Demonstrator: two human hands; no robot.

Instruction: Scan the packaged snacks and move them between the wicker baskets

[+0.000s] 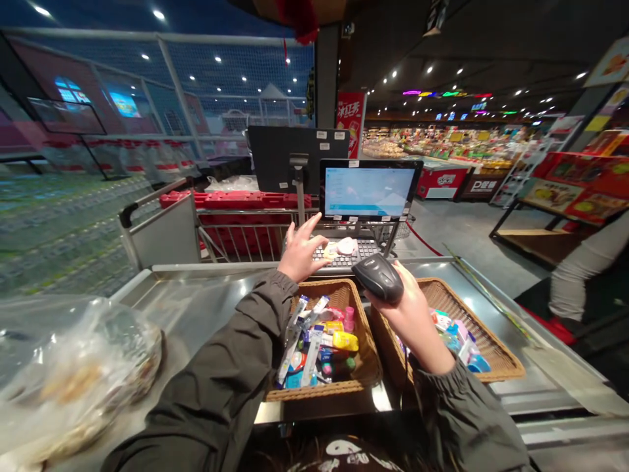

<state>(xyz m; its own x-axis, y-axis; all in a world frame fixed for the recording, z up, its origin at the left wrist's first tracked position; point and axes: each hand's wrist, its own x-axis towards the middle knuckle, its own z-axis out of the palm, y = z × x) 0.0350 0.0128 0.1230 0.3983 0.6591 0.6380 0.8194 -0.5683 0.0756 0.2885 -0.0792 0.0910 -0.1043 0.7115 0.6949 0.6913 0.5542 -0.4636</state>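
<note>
My left hand (303,252) reaches over the keyboard (367,249). Its thumb and index finger close on the edge of a small pale pink and yellowish item (346,246), whose kind I cannot make out, while the other fingers stretch out. My right hand (407,314) is wrapped round a black barcode scanner (378,276), its head pointing forward and left near the item. Below my hands sits a wicker basket (369,354) of small colourful packets and tubes. A second wicker basket (491,341), partly behind my right forearm, holds more small goods.
A lit monitor (368,190) stands behind the keyboard, beside a dark screen (280,157) seen from behind. On the metal counter (171,295) at left lies a clear plastic bag (73,373) with contents. Beyond are a metal cart (236,236) and, at right, a person's leg (584,262).
</note>
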